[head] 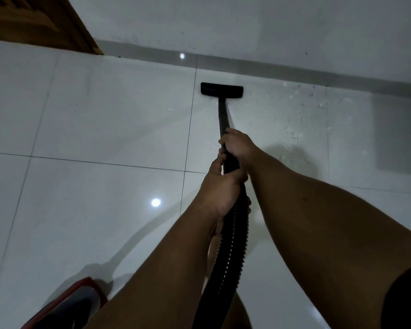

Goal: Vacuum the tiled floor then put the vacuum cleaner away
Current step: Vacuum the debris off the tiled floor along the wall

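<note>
The black floor nozzle [221, 90] lies flat on the white tiled floor [93, 119], close to the wall's skirting. A black wand [223, 115] runs back from it to my hands. My right hand [237, 146] grips the wand higher up. Just below it, my left hand [220, 186] is closed around the wand where the ribbed black hose [230, 245] begins. The hose drops between my forearms. The red and dark vacuum body [74, 302] sits at the bottom left, partly hidden by my left arm.
A white wall [247, 27] with a grey skirting [271, 65] runs across the top. A wooden door frame [45, 22] stands at the top left. Dusty specks cover the tiles [306, 110] to the right of the nozzle.
</note>
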